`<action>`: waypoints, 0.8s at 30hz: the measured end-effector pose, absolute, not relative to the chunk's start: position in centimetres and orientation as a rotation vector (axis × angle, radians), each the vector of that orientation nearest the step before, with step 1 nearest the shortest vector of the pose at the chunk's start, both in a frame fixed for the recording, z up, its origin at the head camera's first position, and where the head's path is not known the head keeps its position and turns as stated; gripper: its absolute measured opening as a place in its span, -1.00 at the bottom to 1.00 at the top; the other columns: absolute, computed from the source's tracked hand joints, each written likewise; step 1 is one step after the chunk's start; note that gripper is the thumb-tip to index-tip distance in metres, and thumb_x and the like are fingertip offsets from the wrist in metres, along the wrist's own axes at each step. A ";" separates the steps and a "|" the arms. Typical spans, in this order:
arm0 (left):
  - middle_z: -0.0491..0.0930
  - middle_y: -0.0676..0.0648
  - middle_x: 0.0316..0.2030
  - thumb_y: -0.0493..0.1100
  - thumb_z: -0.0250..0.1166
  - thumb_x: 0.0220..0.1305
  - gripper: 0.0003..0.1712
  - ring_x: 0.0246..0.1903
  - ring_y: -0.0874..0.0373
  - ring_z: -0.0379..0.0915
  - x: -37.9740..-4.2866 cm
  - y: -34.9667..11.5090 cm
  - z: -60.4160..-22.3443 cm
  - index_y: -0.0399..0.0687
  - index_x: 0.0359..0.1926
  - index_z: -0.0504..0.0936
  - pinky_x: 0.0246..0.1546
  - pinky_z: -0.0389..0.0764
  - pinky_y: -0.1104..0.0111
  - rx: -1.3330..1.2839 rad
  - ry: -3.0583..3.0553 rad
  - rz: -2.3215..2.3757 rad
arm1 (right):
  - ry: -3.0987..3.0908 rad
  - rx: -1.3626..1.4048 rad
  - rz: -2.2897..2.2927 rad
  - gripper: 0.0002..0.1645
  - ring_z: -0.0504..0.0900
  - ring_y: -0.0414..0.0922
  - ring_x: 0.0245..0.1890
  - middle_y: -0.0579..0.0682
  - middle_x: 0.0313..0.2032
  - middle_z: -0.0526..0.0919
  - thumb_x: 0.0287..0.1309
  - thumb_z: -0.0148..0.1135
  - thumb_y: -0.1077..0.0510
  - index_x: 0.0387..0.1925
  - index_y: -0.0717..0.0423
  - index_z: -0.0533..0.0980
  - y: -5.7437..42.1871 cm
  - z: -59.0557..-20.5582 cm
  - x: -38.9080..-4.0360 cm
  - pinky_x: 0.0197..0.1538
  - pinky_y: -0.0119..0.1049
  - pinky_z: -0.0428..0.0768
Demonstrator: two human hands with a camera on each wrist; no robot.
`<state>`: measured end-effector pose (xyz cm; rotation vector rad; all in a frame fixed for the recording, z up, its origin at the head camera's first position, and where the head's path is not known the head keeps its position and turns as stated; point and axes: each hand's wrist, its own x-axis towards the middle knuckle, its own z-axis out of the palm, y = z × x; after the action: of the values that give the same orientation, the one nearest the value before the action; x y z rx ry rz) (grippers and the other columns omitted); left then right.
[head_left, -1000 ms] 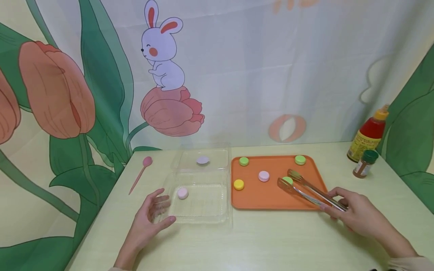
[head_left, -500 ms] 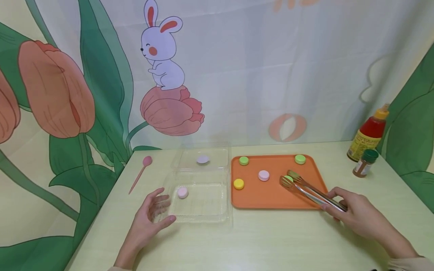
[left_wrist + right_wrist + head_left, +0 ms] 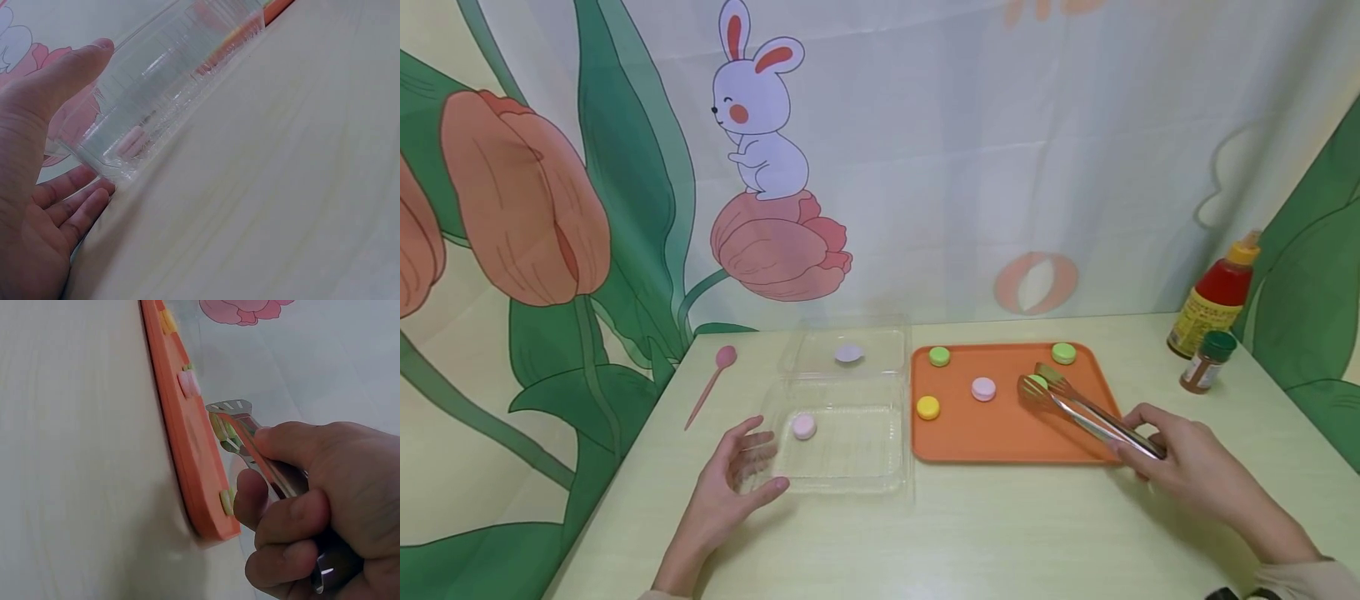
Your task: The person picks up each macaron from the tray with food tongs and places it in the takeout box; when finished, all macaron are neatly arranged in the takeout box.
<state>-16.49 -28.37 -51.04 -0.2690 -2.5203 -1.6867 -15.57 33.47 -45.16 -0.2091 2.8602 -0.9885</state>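
Observation:
My right hand [image 3: 1187, 475] grips metal tongs [image 3: 1138, 442], whose slotted ends are closed about a green macaron [image 3: 1037, 382]. In the right wrist view, macaron and tong ends hang just above the orange tray [image 3: 985, 446]. A pink macaron [image 3: 983, 389], a yellow macaron [image 3: 928, 407] and two other green ones lie on that tray. My left hand [image 3: 726, 492] is at the left side of a clear plastic box [image 3: 842, 485], thumb and fingers spread, fingertips right at its wall. Inside the box sits a pale pink macaron [image 3: 803, 427].
The box's hinged lid [image 3: 891, 337] lies folded back, with a lilac oval [image 3: 848, 354] on it. A pink spoon [image 3: 710, 383] lies at the left. Back right stand a red sauce bottle [image 3: 1217, 300] and a green-capped jar [image 3: 1208, 362]. A printed curtain [image 3: 925, 167] hangs behind.
The tong ends have closed on the front green macaron and lifted it slightly, a little toward the back. My left hand has stayed in place.

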 end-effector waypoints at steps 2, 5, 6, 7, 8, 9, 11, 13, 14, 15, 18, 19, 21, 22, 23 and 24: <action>0.57 -0.23 0.43 -0.21 0.70 0.25 0.13 0.38 -0.19 0.60 -16.5 -28.3 -51.0 -0.03 0.69 0.25 0.28 0.62 0.52 -0.272 -2.517 -1.686 | 2.884 -0.232 -0.994 -0.65 0.48 -0.16 -0.55 -0.11 -0.50 0.67 0.59 0.39 -0.04 0.14 0.08 0.53 33.3 -44.9 -15.7 -0.52 -0.32 0.43; 0.57 -0.24 0.43 -0.22 0.70 0.25 0.13 0.39 -0.20 0.59 -16.5 -28.3 -51.0 -0.03 0.69 0.25 0.28 0.62 0.53 -0.270 -2.515 -1.691 | 2.924 -0.275 -0.994 -0.65 0.46 -0.19 -0.56 -0.11 -0.51 0.67 0.58 0.41 -0.03 0.12 0.09 0.53 32.7 -44.3 -15.9 -0.53 -0.33 0.42; 0.57 -0.24 0.43 -0.22 0.70 0.25 0.13 0.39 -0.20 0.59 -16.5 -28.3 -51.0 -0.03 0.69 0.25 0.28 0.62 0.53 -0.268 -2.516 -1.691 | 2.934 -0.282 -0.990 -0.65 0.46 -0.19 -0.57 -0.12 -0.52 0.66 0.57 0.42 -0.02 0.12 0.08 0.53 32.4 -44.0 -16.0 -0.53 -0.33 0.42; 0.57 -0.24 0.43 -0.21 0.70 0.26 0.12 0.38 -0.21 0.60 -16.5 -28.3 -51.0 -0.03 0.69 0.25 0.28 0.62 0.53 -0.269 -2.519 -1.685 | 2.944 -0.295 -0.984 -0.65 0.45 -0.19 -0.57 -0.12 -0.52 0.64 0.57 0.42 -0.03 0.11 0.08 0.54 32.2 -43.8 -16.2 -0.53 -0.33 0.41; 0.57 -0.24 0.43 -0.21 0.70 0.26 0.12 0.38 -0.20 0.60 -16.5 -28.3 -51.0 -0.02 0.69 0.25 0.28 0.62 0.53 -0.268 -2.522 -1.683 | 2.951 -0.299 -0.980 -0.64 0.45 -0.19 -0.57 -0.13 -0.53 0.62 0.57 0.42 -0.04 0.11 0.08 0.54 31.9 -43.5 -16.3 -0.54 -0.34 0.40; 0.57 -0.24 0.43 -0.21 0.70 0.26 0.12 0.38 -0.20 0.60 -16.4 -28.3 -51.0 -0.02 0.69 0.25 0.28 0.62 0.52 -0.267 -2.522 -1.683 | 2.958 -0.308 -0.978 -0.64 0.45 -0.19 -0.57 -0.13 -0.54 0.61 0.57 0.42 -0.04 0.11 0.08 0.53 31.6 -43.2 -16.5 -0.54 -0.33 0.40; 0.57 -0.24 0.43 -0.21 0.70 0.26 0.12 0.38 -0.20 0.60 -16.5 -28.3 -50.9 -0.02 0.70 0.25 0.28 0.62 0.51 -0.268 -2.527 -1.680 | 2.965 -0.321 -0.979 -0.62 0.46 -0.18 -0.57 -0.14 -0.54 0.57 0.57 0.42 -0.07 0.11 0.08 0.53 31.0 -42.6 -16.8 -0.54 -0.33 0.40; 0.57 -0.23 0.43 -0.21 0.70 0.27 0.12 0.38 -0.20 0.60 -16.4 -28.3 -51.0 -0.02 0.70 0.25 0.28 0.62 0.51 -0.269 -2.527 -1.679 | 2.974 -0.346 -0.987 -0.61 0.47 -0.17 -0.57 -0.14 -0.56 0.56 0.57 0.41 -0.09 0.10 0.08 0.53 30.4 -41.9 -17.2 -0.55 -0.32 0.42; 0.57 -0.23 0.43 -0.21 0.70 0.26 0.12 0.38 -0.20 0.60 -16.4 -28.3 -51.0 -0.02 0.70 0.25 0.28 0.62 0.51 -0.267 -2.526 -1.683 | 2.977 -0.360 -0.993 -0.60 0.48 -0.17 -0.56 -0.14 -0.55 0.56 0.57 0.41 -0.11 0.10 0.08 0.53 30.1 -41.6 -17.4 -0.55 -0.32 0.43; 0.57 -0.23 0.43 -0.21 0.70 0.26 0.12 0.38 -0.20 0.60 -16.4 -28.3 -51.0 -0.02 0.70 0.25 0.28 0.62 0.51 -0.268 -2.525 -1.683 | 2.974 -0.376 -1.005 -0.60 0.50 -0.17 -0.55 -0.13 -0.54 0.58 0.57 0.41 -0.10 0.10 0.09 0.53 29.7 -41.3 -17.5 -0.55 -0.31 0.45; 0.57 -0.23 0.43 -0.20 0.70 0.27 0.12 0.38 -0.20 0.60 -16.4 -28.3 -51.0 -0.03 0.70 0.25 0.28 0.62 0.52 -0.272 -2.525 -1.681 | 2.956 -0.420 -1.059 -0.62 0.55 -0.16 -0.54 -0.13 -0.50 0.65 0.56 0.42 -0.09 0.08 0.07 0.53 28.5 -40.4 -18.0 -0.56 -0.31 0.48; 0.57 -0.23 0.43 -0.21 0.70 0.26 0.12 0.38 -0.20 0.60 -16.4 -28.3 -51.0 -0.03 0.70 0.25 0.28 0.62 0.52 -0.274 -2.524 -1.682 | 2.950 -0.436 -1.078 -0.62 0.56 -0.16 -0.54 -0.13 -0.49 0.67 0.56 0.42 -0.09 0.09 0.07 0.53 28.1 -40.1 -18.1 -0.56 -0.30 0.48; 0.57 -0.24 0.43 -0.22 0.70 0.26 0.12 0.38 -0.21 0.60 -16.4 -28.3 -51.0 -0.04 0.70 0.25 0.28 0.62 0.52 -0.279 -2.519 -1.684 | 2.936 -0.472 -1.112 -0.62 0.57 -0.16 -0.54 -0.14 -0.47 0.70 0.57 0.42 -0.08 0.10 0.07 0.53 27.1 -39.6 -18.4 -0.55 -0.30 0.47; 0.56 -0.25 0.43 -0.22 0.70 0.26 0.12 0.38 -0.21 0.60 -16.4 -28.3 -51.0 -0.04 0.70 0.25 0.28 0.62 0.53 -0.282 -2.517 -1.686 | 2.932 -0.485 -1.124 -0.62 0.57 -0.16 -0.54 -0.15 -0.47 0.71 0.57 0.42 -0.08 0.09 0.07 0.53 26.6 -39.3 -18.5 -0.54 -0.31 0.47; 0.56 -0.25 0.43 -0.23 0.70 0.25 0.13 0.39 -0.21 0.59 -16.4 -28.3 -51.0 -0.04 0.70 0.24 0.28 0.62 0.53 -0.285 -2.514 -1.690 | 2.925 -0.500 -1.138 -0.62 0.59 -0.17 -0.53 -0.16 -0.47 0.71 0.57 0.41 -0.09 0.09 0.07 0.53 26.1 -39.1 -18.6 -0.53 -0.31 0.47; 0.56 -0.26 0.44 -0.24 0.70 0.25 0.13 0.39 -0.22 0.59 -16.4 -28.3 -51.0 -0.04 0.70 0.24 0.28 0.62 0.53 -0.288 -2.510 -1.693 | 2.916 -0.513 -1.154 -0.62 0.60 -0.17 -0.52 -0.16 -0.48 0.72 0.58 0.41 -0.09 0.09 0.07 0.52 25.6 -38.8 -18.7 -0.52 -0.31 0.48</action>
<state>-16.42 -28.28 -51.00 -0.2883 -2.5104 -1.6930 -18.72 25.65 -38.83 -0.5132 2.9164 -1.1539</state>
